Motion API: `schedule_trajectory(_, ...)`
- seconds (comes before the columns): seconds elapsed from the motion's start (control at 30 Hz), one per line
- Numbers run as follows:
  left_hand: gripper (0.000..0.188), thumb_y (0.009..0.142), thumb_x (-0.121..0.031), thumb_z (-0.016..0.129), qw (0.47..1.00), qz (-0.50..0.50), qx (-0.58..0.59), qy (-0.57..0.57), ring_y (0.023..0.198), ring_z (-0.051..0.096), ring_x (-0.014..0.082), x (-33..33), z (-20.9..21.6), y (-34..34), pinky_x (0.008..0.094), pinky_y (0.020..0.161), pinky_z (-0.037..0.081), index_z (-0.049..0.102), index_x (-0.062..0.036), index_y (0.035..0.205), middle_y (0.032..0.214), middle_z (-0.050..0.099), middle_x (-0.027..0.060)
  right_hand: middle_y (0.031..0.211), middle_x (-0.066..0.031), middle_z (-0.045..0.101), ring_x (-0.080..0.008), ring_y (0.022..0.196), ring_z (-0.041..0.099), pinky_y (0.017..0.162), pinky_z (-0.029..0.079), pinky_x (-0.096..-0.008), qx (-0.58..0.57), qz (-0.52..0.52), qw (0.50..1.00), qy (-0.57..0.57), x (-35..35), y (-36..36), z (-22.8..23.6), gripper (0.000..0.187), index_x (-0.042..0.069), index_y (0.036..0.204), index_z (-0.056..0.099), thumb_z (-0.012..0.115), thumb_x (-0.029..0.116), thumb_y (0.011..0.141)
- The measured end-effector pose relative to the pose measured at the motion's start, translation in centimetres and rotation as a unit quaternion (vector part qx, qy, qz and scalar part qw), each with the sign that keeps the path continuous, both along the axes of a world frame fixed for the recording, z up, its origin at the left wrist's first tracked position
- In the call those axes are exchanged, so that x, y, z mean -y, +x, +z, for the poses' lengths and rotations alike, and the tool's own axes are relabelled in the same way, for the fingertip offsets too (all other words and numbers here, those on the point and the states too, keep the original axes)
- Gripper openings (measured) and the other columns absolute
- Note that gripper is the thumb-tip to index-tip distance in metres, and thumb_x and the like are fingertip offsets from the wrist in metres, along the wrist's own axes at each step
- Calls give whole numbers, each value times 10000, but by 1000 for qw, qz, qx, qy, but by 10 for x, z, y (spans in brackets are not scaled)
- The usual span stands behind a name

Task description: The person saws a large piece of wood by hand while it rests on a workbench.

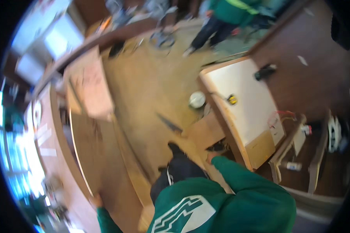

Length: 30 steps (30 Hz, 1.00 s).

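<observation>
The left hand (96,200) meets the edge of a brown panel (101,149) stretching ahead of its fingers; I cannot tell whether they pinch it, nor how those of the right hand (210,157) stand. Beyond these, a saw (170,124) lies on the tan floor (134,81), a white-topped bench (243,85) to their right.

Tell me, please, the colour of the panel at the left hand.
The panel is brown, best in head view.

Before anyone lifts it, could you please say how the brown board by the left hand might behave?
The board looks flat, so probably stiff. Its broad face suggests some weight. Lifted only by the edge near the left hand, it might tip.
</observation>
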<state>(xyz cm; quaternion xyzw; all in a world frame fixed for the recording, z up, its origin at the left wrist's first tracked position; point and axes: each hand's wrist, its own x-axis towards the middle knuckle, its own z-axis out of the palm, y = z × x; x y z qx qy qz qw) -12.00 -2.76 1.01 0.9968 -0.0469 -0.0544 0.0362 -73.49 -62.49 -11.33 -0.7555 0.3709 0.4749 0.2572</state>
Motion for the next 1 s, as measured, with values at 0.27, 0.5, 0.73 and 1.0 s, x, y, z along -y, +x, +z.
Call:
schedule_trajectory(0.27, 472, 1033, -249, 848, 973, 101, -156, -139, 1091, 819, 302, 62, 54, 0, 394, 1096, 601, 806, 110, 1336, 1216, 864, 215, 1384, -297, 775, -469, 1272, 752, 1119, 600, -558, -47, 9, 997, 56, 15, 40, -139, 523, 26, 1374, 802, 708, 429, 1055)
schedule_trajectory(0.5, 417, 1015, -273, 876, 989, 127, -68, -47, 1074, 771, 223, 57, 65, 11, 382, 1015, 594, 810, 35, 1288, 1193, 841, 114, 1409, -254, 774, -449, 1333, 721, 1189, 549, -540, -11, -18, 999, -24, 43, 70, -417, 479, 37, 1386, 796, 725, 385, 1065)
schedule_trajectory(0.73, 473, 998, -356, 899, 973, 229, -10, -28, 1068, 751, 225, 11, 97, 10, 400, 963, 601, 785, 36, 1237, 1198, 789, 107, 1571, -218, 681, -430, 1450, 644, 1210, 525, -547, 20, 26, 978, -206, 60, 146, -614, 666, 26, 1509, 690, 791, 483, 1035)
schedule_trajectory(1.0, 487, 976, -452, 908, 970, 239, 20, -41, 969, 737, 202, -74, 155, 31, 389, 879, 623, 800, 4, 1109, 1047, 777, 89, 1326, -218, 779, -422, 1232, 748, 1022, 602, -528, -42, -37, 975, -216, 43, 111, -734, 679, 21, 1564, 630, 812, 390, 1024)
